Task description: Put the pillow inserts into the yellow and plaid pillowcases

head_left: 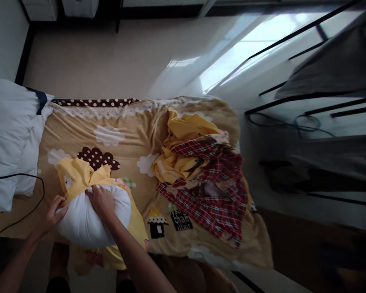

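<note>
A: Nearest item first. Material and form?

B: At 8 o'clock, on the near side of the bed, a plump white pillow – smooth cloth, rounded, creases drawn toward its far edge. A soft yellow case with printed figures bunches along that far edge and spreads past the pillow's right flank.

A: Bedding?

B: A tan blanket, plush-looking, with white cloud shapes. At 4 o'clock, a red plaid cloth lies rumpled, a crumpled yellow cloth heaped against its far side. At 9 o'clock, puffy white pillows, a thin black cord curving beside them.

A: Beyond the bed?

B: Pale, glossy floor at 12 o'clock, reflecting bright light at 1; grey cloth draped at 2.

A: Hands?

B: Left hand: at the pillow's 9 o'clock edge, thumb and fingers bent, slightly parted; whether they pinch fabric I cannot tell. Right hand: forearm slanting up from 6 o'clock across the pillow, back of hand uppermost, fingers close together, tips where yellow meets white – their grip cannot be confirmed.
</note>
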A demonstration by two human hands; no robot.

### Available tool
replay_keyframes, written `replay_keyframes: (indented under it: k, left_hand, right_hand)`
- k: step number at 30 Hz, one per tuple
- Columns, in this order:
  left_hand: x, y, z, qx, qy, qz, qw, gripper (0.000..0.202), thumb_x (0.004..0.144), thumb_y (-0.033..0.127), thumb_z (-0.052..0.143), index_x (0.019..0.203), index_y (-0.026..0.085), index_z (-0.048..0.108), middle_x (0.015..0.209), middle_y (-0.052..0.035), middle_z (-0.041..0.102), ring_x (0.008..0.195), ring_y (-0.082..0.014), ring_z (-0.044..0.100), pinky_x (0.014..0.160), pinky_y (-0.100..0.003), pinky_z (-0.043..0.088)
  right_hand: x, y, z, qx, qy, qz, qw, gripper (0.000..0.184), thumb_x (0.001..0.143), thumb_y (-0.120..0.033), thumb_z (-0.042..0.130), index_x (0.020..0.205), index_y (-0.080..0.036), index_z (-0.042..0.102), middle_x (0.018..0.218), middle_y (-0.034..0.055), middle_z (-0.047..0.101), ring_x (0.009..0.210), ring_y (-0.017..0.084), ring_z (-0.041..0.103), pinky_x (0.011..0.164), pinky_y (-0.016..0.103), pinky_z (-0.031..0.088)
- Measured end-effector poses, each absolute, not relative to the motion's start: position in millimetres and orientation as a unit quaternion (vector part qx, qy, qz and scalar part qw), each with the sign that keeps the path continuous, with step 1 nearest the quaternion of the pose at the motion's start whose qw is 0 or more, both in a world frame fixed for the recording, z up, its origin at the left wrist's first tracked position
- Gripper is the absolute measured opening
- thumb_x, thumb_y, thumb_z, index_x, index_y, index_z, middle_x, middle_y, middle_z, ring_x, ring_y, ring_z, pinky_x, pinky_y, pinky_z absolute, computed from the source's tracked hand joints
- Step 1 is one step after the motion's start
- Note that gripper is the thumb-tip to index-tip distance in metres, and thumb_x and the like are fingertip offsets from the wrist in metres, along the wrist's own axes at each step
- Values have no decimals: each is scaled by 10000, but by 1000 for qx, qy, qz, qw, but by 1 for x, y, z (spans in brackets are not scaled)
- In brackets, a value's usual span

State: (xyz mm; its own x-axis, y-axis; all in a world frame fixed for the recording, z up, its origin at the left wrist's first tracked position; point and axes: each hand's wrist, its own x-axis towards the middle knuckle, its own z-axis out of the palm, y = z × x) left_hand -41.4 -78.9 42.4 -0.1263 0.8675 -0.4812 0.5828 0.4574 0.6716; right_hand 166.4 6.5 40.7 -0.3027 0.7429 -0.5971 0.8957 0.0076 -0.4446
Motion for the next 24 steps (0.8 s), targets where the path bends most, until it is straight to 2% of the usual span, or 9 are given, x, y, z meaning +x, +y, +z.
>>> replay_keyframes:
  k: [3, 5, 7, 10, 12, 14, 15, 19, 24]
  left_hand:
    - [-35, -70, 37, 458, 745, 135, 466, 441, 690, 573, 649, 923, 201, 607, 887, -37, 654, 838, -212, 612, 759, -316, 500]
    - [-24, -62, 34, 452, 762, 144, 441, 460, 682, 534, 671, 978, 194, 578, 921, -35, 659, 884, -220, 618, 800, -329, 496]
    - [-14, -58, 30, 457, 771, 155, 416, 410, 697, 504, 641, 949, 191, 559, 899, -32, 650, 879, -221, 615, 809, -338, 487]
    - [-9, -65, 25, 458, 777, 159, 402, 317, 724, 498, 571, 831, 203, 529, 806, -23, 627, 804, -210, 598, 754, -323, 474]
    - [-10, -75, 26, 453, 786, 162, 387, 281, 740, 472, 534, 833, 207, 526, 797, -24, 633, 786, -209, 596, 723, -311, 467]
    - [-9, -83, 31, 460, 794, 144, 371, 217, 758, 399, 497, 858, 210, 530, 814, -28, 647, 783, -208, 601, 710, -303, 457]
    - [-7, -85, 35, 472, 794, 120, 363, 172, 762, 342, 480, 859, 210, 531, 825, -34, 654, 789, -208, 604, 712, -301, 449]
    - [0, -73, 65, 561, 766, -5, 315, 141, 778, 191, 435, 837, 209, 562, 879, -72, 670, 852, -228, 613, 756, -323, 418]
    - [6, -33, 89, 623, 715, 1, 318, 109, 801, 165, 437, 823, 210, 534, 844, -43, 631, 809, -193, 590, 767, -304, 432]
  right_hand:
    - [158, -1, 45, 563, 715, -407, 76, 360, 965, -473, 480, 1138, -224, 673, 1156, 111, 709, 1046, 258, 672, 862, 360, 475]
    - [156, -1, 45, 554, 706, -435, 74, 366, 957, -462, 489, 1168, -221, 665, 1182, 124, 702, 1066, 275, 666, 879, 389, 483]
    - [166, 6, 44, 529, 678, -507, 57, 393, 943, -452, 508, 1205, -200, 656, 1208, 131, 699, 1105, 278, 654, 927, 402, 482]
    - [206, 19, 43, 443, 619, -648, -24, 439, 942, -383, 487, 1328, -202, 590, 1368, 102, 627, 1255, 235, 575, 1060, 380, 426]
    - [239, 21, 44, 412, 613, -669, -80, 544, 909, -335, 514, 1441, -224, 480, 1482, 85, 527, 1344, 223, 496, 1112, 387, 386]
    - [262, 11, 47, 447, 650, -605, -106, 674, 856, -353, 605, 1489, -229, 409, 1478, 111, 519, 1347, 260, 483, 1108, 436, 385]
    - [269, 2, 47, 483, 672, -551, -109, 692, 841, -376, 643, 1479, -226, 422, 1442, 128, 544, 1326, 282, 497, 1098, 467, 384]
    - [259, -49, 44, 581, 724, -357, -101, 476, 891, -457, 623, 1292, -203, 593, 1227, 155, 665, 1171, 311, 590, 1029, 514, 399]
    - [231, -95, 40, 531, 762, -348, -130, 419, 937, -443, 571, 1272, -190, 587, 1061, 116, 712, 1001, 262, 646, 968, 453, 426]
